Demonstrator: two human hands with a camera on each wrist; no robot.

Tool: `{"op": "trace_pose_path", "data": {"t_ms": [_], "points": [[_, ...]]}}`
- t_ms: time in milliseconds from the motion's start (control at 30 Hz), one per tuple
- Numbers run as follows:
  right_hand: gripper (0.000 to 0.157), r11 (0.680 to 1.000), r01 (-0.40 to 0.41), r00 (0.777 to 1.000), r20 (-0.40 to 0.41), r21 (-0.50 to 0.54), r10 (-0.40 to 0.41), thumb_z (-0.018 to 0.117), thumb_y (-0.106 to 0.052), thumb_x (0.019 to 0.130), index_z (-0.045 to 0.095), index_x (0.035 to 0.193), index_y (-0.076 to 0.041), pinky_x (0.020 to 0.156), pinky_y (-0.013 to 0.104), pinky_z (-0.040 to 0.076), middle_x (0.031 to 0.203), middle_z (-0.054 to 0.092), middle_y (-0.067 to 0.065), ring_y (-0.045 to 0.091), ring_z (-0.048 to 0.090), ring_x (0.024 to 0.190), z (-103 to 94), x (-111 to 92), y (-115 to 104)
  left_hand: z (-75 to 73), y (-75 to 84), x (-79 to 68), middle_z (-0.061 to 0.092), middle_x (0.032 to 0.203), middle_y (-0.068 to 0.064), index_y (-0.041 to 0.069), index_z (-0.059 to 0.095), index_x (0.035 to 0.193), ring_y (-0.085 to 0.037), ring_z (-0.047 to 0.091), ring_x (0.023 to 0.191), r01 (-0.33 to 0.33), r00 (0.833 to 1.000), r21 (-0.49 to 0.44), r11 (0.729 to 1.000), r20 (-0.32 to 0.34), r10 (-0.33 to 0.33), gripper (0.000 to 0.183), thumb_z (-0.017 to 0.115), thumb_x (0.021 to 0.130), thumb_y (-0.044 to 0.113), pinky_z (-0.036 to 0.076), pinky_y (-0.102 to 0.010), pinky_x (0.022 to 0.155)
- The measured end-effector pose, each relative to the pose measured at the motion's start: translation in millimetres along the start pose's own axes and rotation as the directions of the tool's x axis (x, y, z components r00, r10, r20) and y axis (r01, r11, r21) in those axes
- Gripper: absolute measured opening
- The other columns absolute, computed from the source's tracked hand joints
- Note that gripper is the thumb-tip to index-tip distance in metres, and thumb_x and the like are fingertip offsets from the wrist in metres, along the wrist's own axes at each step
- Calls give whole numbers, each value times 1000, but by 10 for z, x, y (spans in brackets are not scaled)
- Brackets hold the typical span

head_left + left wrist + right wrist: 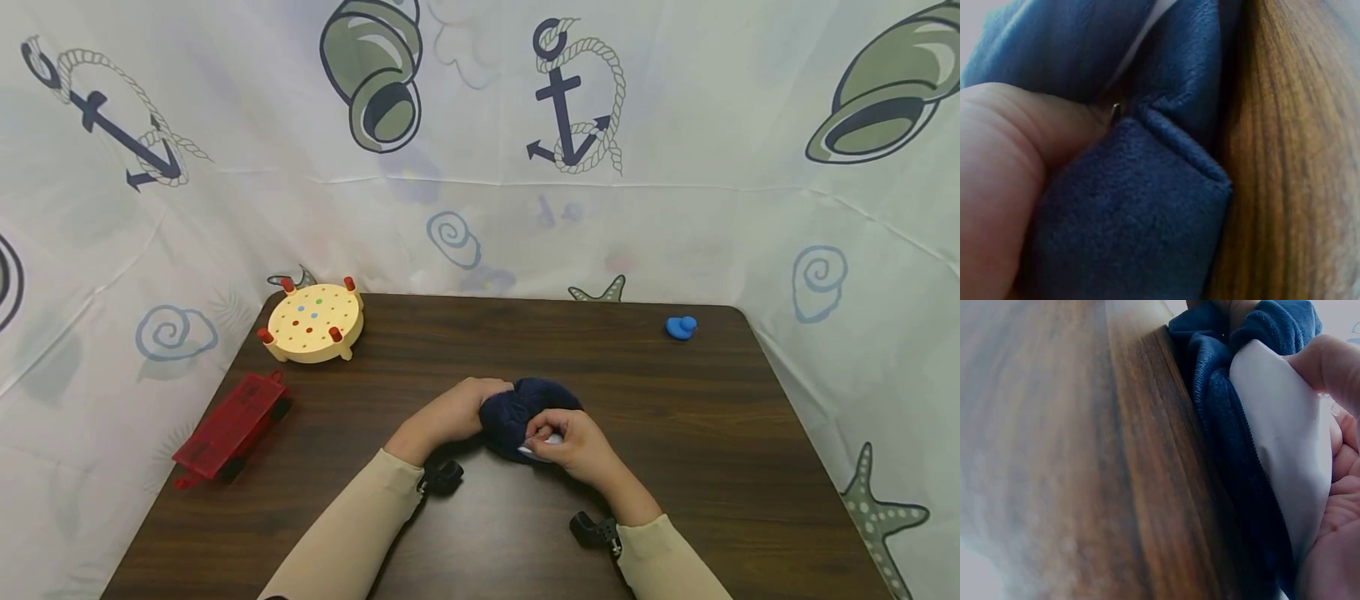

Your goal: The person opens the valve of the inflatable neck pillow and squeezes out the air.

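A navy plush neck pillow [534, 400], curved and soft, lies bunched near the middle of the table. My left hand [459, 410] grips its left end, the thumb [997, 181] pressed against the plush in the left wrist view. A small metal piece [1115, 112] shows beside the thumb tip, in a fold of the fabric. At the pillow's near right side, my right hand [576, 446] pinches a white inner fabric [1282, 419] between thumb and fingers. In the right wrist view this white fabric bulges out along an open zipper [1250, 440] in the navy cover.
On the dark wood table [510, 533], a yellow round toy with red pegs [315, 321] stands at the back left. Nearer sits a red toy wagon [232, 425] by the left edge. A blue rubber duck [681, 327] is at the back right. A printed curtain [480, 142] hangs behind.
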State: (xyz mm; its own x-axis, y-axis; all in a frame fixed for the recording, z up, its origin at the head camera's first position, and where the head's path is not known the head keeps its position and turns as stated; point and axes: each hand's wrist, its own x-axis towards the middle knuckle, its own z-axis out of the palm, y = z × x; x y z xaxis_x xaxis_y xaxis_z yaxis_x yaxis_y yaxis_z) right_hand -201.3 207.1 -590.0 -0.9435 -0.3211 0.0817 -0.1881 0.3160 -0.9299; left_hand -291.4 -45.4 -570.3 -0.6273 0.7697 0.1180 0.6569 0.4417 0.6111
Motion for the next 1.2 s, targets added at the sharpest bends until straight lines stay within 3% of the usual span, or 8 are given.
{"op": "trace_pose_path", "data": {"t_ms": [367,700,867,933,1033,1133,1200], "points": [[6,999,21,1000,-3,-47,-21,87,-12,92,81,93,-12,64,20,51,84,68,-4,4,60,72,39,-18,-5,12,34,-20,74,124,21,38,74,121,0,69,116,30,1000,-45,999,3,-30,18,73,106,27,57,-31,104],[5,995,28,999,18,-92,-26,86,-16,94,81,92,-17,72,22,53,86,70,-6,6,63,78,31,4,-13,9,43,-13,74,123,19,36,74,118,0,69,115,10,1000,-36,999,-7,-11,16,73,106,26,57,-31,103],[8,997,9,1000,23,-73,-7,85,-14,94,79,95,-20,75,23,54,89,71,-5,9,65,81,43,33,-6,3,30,-25,73,124,9,28,73,125,-12,68,119,27,1000,42,999,-14,-26,20,72,106,21,54,-39,110],[12,997,41,999,-1,-70,-41,85,-13,95,78,96,-22,79,23,55,93,73,-5,9,66,86,62,44,2,-38,35,-41,70,134,1,25,69,136,-22,65,127,40,999,128,991,-25,-37,33,73,105,17,50,-50,117],[13,986,145,987,-61,-84,-150,85,-13,96,77,100,-23,86,24,56,101,75,-5,8,68,94,92,49,2,-176,88,-102,55,159,-5,30,54,158,-33,52,145,111,994,228,967,-40,-104,67,79,99,10,39,-68,122],[17,959,261,952,-137,-108,-274,88,-11,94,79,106,-19,94,24,53,110,74,-2,13,67,105,85,36,-28,-384,210,-190,36,175,-6,38,45,165,-39,38,156,181,983,256,949,-29,-180,88,88,93,13,32,-76,122],[25,945,302,927,-191,-124,-321,91,-8,89,79,110,-17,101,25,50,114,72,0,17,63,111,57,25,-50,-509,308,-236,35,175,-5,40,49,162,-39,39,157,189,981,258,947,-8,-194,85,92,91,22,31,-75,124]]}}
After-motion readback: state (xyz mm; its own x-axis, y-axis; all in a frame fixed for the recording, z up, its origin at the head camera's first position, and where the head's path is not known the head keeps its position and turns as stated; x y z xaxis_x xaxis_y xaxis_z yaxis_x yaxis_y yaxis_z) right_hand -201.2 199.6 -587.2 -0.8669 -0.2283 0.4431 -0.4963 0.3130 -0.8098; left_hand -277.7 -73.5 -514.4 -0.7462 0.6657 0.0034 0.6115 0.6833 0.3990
